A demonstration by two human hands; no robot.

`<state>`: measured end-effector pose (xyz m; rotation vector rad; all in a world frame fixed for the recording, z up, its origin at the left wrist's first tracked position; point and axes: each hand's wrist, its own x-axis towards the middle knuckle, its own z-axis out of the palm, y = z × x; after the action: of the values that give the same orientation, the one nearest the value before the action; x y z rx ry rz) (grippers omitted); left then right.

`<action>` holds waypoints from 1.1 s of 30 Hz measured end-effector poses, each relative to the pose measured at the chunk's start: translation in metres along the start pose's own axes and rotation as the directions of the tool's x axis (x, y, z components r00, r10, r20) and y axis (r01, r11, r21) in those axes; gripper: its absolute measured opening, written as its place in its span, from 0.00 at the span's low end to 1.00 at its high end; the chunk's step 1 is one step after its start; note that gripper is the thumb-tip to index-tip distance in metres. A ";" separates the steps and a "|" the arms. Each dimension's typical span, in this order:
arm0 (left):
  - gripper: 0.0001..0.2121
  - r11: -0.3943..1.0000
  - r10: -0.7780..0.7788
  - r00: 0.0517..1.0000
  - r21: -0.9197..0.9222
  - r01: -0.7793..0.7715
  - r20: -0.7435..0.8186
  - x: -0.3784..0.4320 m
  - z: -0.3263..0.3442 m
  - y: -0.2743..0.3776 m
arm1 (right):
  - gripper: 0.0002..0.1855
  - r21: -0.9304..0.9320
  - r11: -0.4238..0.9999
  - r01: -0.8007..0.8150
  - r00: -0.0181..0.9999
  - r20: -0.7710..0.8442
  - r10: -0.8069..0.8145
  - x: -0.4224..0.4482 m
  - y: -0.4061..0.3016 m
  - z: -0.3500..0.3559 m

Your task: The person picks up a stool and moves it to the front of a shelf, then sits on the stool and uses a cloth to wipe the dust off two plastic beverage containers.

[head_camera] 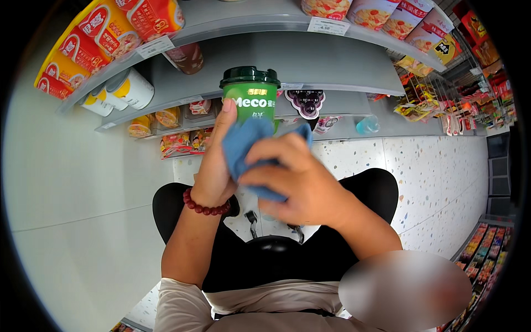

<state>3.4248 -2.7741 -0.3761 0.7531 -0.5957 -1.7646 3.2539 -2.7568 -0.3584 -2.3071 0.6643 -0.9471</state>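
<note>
A green Meco drink cup (253, 93) with a dark green lid (249, 75) stands upright before me, gripped at its left side by my left hand (213, 166). The thumb lies along the cup's wall, and the other fingers are hidden behind it. My right hand (296, 178), slightly blurred, clutches a folded blue cloth (249, 143). That cloth covers the lower part of the cup's front, so the cup's base cannot be seen. A dark red bead bracelet (205, 205) circles my left wrist.
Grey shelves (265, 50) curve around ahead, carrying red and yellow food tubs (112, 33), white cans (130, 88) and a brown cup (185, 58). Hanging snack packets (419, 97) fill a wire rack at right. My knees (373, 193) flank a speckled floor (427, 178).
</note>
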 end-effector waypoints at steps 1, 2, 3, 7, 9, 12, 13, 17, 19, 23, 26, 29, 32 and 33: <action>0.22 1.000 -0.003 1.000 0.025 0.004 -0.002 0.001 -0.002 0.000 | 0.21 0.024 1.000 0.005 0.993 0.116 -0.008 -0.001 -0.005 0.002; 0.22 0.994 -0.041 0.998 0.102 0.046 -0.043 -0.003 -0.001 0.000 | 0.22 -0.006 0.999 0.032 0.991 0.133 -0.031 -0.004 -0.004 0.006; 0.21 0.991 -0.003 0.999 0.130 0.009 -0.046 -0.003 -0.002 -0.001 | 0.22 -0.030 0.999 0.028 0.992 0.126 -0.024 -0.003 -0.005 0.005; 0.20 0.996 0.023 0.999 0.088 -0.020 -0.035 0.003 -0.006 -0.008 | 0.23 -0.171 0.985 -0.004 0.992 -0.125 -0.017 0.004 0.006 -0.005; 0.19 0.999 -0.005 0.999 -0.032 0.004 -0.040 -0.002 0.009 -0.010 | 0.23 -0.178 0.980 -0.090 0.923 -0.385 0.015 0.006 0.016 -0.007; 0.21 0.995 -0.045 0.997 -0.091 0.051 0.069 -0.006 0.005 -0.010 | 0.24 -0.104 0.994 -0.038 0.954 -0.300 0.005 0.003 0.016 -0.005; 0.22 0.990 -0.047 0.994 -0.126 0.060 0.104 -0.006 0.004 -0.009 | 0.23 -0.095 0.995 -0.004 0.966 -0.257 -0.021 0.002 0.014 -0.004; 0.27 0.966 -0.060 0.965 -0.227 0.120 0.257 -0.001 -0.018 -0.001 | 0.23 0.060 0.976 0.209 0.978 -0.007 -0.209 -0.001 0.003 -0.006; 0.28 0.979 -0.017 0.980 -0.197 0.056 0.196 -0.001 -0.011 -0.002 | 0.24 0.031 0.986 0.162 0.986 -0.048 -0.160 -0.004 0.005 -0.004; 0.27 0.994 0.046 0.989 -0.109 -0.031 0.139 -0.005 -0.006 -0.003 | 0.28 0.067 0.998 0.018 0.951 -0.308 0.004 0.000 0.012 -0.008; 0.26 0.996 0.053 0.982 -0.077 -0.040 0.180 -0.005 -0.004 -0.006 | 0.30 0.121 0.992 -0.039 0.846 -0.525 0.097 0.005 0.015 -0.010; 0.25 0.997 0.060 0.988 -0.060 -0.052 0.142 -0.004 0.000 -0.007 | 0.27 -0.041 0.996 -0.085 0.899 -0.434 0.059 0.007 0.013 -0.015; 0.26 0.990 0.047 0.994 -0.136 -0.034 0.094 0.001 -0.002 -0.006 | 0.25 0.023 0.997 -0.077 0.927 -0.366 0.080 0.005 0.018 -0.009; 0.26 0.988 0.016 0.998 -0.152 -0.006 0.061 0.001 -0.003 -0.005 | 0.24 0.008 0.998 -0.057 0.951 -0.305 0.056 0.004 0.018 -0.009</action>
<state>3.4234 -2.7739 -0.3821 0.5904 -0.4999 -1.8060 3.2458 -2.7753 -0.3633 -2.1490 0.8511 -1.2905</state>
